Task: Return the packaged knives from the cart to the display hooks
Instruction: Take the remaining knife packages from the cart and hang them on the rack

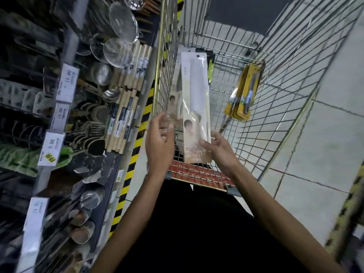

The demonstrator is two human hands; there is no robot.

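The right hand (218, 152) pinches the lower end of a packaged knife (195, 99) — upright over the cart (285, 75), hang-hole away from the fingers, likely ready for a hook — while the left hand (159, 138), fingers relaxed, hovers just beside it, holding nothing.

Rear package (173, 104) mostly hidden — shelf goods (59, 223) blurred, front package (195, 99) print unreadable

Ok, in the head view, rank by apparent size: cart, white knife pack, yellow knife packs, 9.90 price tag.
1. cart, largest
2. white knife pack
3. yellow knife packs, farther from camera, so real size unsure
4. 9.90 price tag, smallest
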